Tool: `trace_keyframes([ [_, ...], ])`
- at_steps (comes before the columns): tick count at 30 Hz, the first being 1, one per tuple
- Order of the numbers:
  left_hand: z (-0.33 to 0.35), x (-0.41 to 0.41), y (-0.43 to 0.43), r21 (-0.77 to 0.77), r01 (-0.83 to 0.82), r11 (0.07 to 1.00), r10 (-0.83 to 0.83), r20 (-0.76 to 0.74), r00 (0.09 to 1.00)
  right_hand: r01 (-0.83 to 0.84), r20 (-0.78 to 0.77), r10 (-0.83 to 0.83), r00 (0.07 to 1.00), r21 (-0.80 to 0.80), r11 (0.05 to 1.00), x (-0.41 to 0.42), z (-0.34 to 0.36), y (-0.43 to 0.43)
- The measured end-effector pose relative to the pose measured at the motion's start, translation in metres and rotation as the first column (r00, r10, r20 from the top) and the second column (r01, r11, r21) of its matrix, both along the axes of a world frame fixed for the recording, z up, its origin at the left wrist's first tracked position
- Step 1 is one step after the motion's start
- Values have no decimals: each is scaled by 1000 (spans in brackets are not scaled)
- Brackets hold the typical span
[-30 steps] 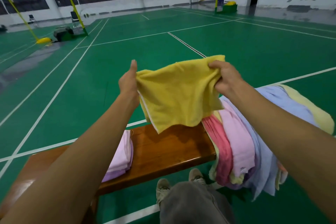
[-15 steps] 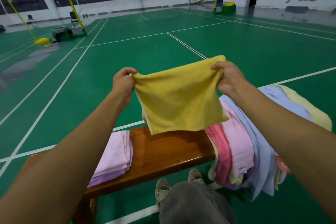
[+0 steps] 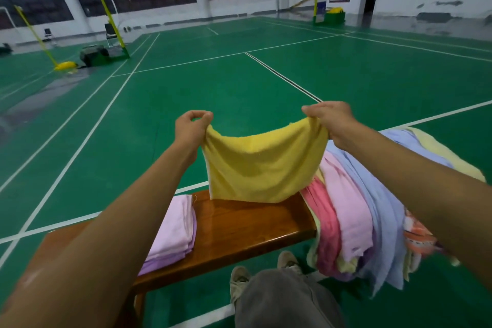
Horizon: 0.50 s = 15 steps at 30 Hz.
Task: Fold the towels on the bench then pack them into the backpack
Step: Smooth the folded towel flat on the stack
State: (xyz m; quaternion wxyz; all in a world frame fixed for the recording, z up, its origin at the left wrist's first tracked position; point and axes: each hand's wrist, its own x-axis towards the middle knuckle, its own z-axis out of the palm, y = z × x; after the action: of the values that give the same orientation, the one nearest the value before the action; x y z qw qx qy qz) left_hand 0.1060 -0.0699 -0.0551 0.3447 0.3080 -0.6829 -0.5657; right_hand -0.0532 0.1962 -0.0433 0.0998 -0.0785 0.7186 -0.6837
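The left hand [image 3: 192, 129] pinches the upper left corner of the yellow towel [image 3: 262, 165] between thumb and curled fingers, and the right hand [image 3: 331, 120] pinches the upper right corner in the same way. The towel hangs in the air between them, above the wooden bench [image 3: 247, 229], with its top edge sagging slightly and its lower edge just above or brushing the bench top; contact cannot be confirmed. The towel appears already doubled, since a second layer shows along its left edge. Holding both top corners lets gravity draw the cloth flat and square the edges, which is likely the reason for the raised, spread position before the next fold. A folded pink and lilac stack [image 3: 174, 231] lies on the bench to the left, partly hidden by the left forearm; it serves as the place for finished towels. A pile of unfolded towels [image 3: 354, 210] in pink, red, blue and pale yellow drapes over the right end of the bench, within reach of the right hand. Judged from this layout, the folding stage is at an early point. The backpack is not identifiable in this view. The green court floor [image 3: 239, 88] extends beyond the bench.
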Motion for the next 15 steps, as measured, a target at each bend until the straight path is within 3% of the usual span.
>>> trace_keyframes([
  [4, 4, 2, -6, -100, -83, 992, 89, 56, 994, 117, 216, -55, 975, -290, 950, -12, 11, 6],
  [7, 0, 2, -11, -115, -167, 979, 187, 198, 962, 32, 370, 28, 929, -155, 987, -8, -8, 8],
  [9, 3, 2, -10, -35, -172, 985, 175, 229, 958, 3, 383, 80, 920, -211, 977, -2, -1, 12],
  [13, 13, 2, -5, 147, -111, 983, 104, 54, 993, 74, 366, 157, 917, -545, 835, -4, 21, 19],
  [15, 14, 6, -3, 114, -61, 992, 55, 49, 997, 1, 309, 153, 939, -445, 895, -1, 18, 18],
])
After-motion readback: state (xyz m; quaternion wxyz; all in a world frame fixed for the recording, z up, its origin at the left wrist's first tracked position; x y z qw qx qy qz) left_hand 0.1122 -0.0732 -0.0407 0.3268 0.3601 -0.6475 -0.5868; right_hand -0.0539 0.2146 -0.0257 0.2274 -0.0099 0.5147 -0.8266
